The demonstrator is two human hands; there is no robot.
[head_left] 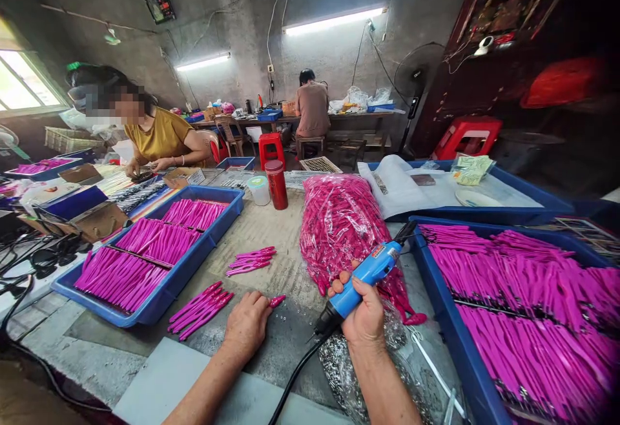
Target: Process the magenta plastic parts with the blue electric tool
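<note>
1. The pink piece (277,300) lies on the surface (271,231), just left of the near end of the clear bag (339,225) stuffed with pink parts. One end pokes out from under my left hand (247,325). That grip is clenched on it, fingertips pinning it down.
2. I judge the piece to be light, slim, stiff plastic with a smooth, rather slippery skin. It is best taken mid-shaft and pressed flat so it cannot roll.
3. My right hand (361,315) hangs in front of the bag's near end. Its grip is wrapped tight around the blue tool (365,276), whose nose angles down and left toward the piece.
4. The tool looks rigid and far heavier than the piece, so the mid-body is the place to hold it. I expect the black cord (295,373) trailing from it to tug.
5. Two loose bundles (201,309) of like pieces lie left of the bag.
6. Farther left of the bag sits the left tray (145,314), and just right of it the right tray (455,341). Both are packed with pink pieces.
7. Behind the bag's left edge stands a red flask (277,184). Well beyond that, a person in a yellow shirt (162,134) works.
</note>
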